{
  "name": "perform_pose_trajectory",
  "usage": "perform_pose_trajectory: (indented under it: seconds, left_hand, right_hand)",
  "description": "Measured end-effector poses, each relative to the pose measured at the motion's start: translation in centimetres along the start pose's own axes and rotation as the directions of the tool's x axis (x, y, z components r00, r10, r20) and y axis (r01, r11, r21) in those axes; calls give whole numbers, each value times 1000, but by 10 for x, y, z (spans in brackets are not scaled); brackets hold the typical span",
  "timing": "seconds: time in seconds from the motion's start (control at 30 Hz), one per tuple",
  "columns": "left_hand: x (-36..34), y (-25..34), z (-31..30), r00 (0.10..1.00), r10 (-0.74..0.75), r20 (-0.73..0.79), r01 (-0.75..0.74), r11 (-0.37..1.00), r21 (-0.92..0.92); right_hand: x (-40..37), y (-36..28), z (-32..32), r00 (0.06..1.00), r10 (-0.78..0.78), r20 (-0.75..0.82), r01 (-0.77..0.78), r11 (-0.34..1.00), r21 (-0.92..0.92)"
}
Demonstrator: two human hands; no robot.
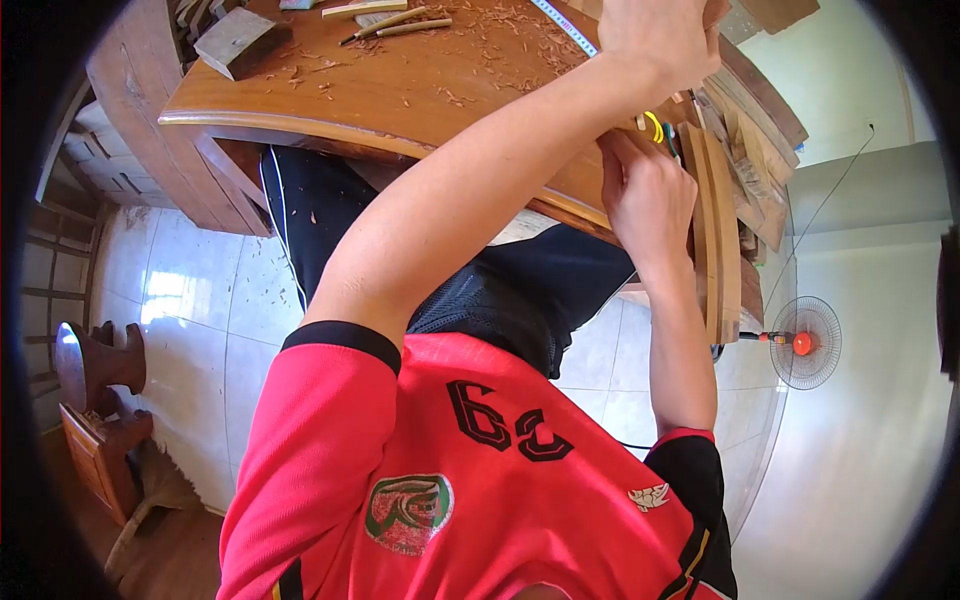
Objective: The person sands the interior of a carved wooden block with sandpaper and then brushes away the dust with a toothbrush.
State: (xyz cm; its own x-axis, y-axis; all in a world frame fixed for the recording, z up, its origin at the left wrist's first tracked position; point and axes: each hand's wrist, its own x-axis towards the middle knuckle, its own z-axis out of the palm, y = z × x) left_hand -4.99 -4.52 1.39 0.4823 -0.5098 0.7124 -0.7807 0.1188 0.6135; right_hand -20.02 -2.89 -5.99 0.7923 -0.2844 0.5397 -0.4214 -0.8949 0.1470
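My left hand reaches across to the top right, above the wooden table. Its fingers look curled, partly cut off by the frame's edge, and what they hold is hidden. Closer to me, my right hand is at the table's right edge with thumb and fingers drawn together; anything between them cannot be made out. A yellow looped item shows just beyond its fingers. A measuring tape strip lies beside my left forearm. Two slim carving tools rest among reddish wood shavings.
A wooden block sits at the table's upper left. Long boards stand close to my right hand, with more wood behind them. A fan is farther right. Carved dark wooden furniture stands on the tiled floor at left.
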Motion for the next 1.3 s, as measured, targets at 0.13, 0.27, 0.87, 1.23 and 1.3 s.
perform_pose_trajectory:
  seconds: [0.13,0.27,0.87,1.23,1.3]
  left_hand:
    - [-3,1,0,1000,-6,8,6,1000,20]
    - [-3,1,0,1000,17,-13,-17,1000,8]
    - [-6,0,-3,1000,19,-10,-20,1000,-22]
    - [-4,-2,-5,1000,30,1,-30,1000,-1]
    - [-8,-3,-8,999,34,-15,-35,999,-3]
  right_hand:
    - [-6,14,16,999,38,13,-38,999,0]
    - [-4,9,15,999,24,22,-24,999,-36]
    - [-4,11,11,994,86,70,-85,996,-11]
    - [-7,4,8,999,34,-31,-33,998,55]
    - [-9,12,18,999,25,-42,-22,998,64]
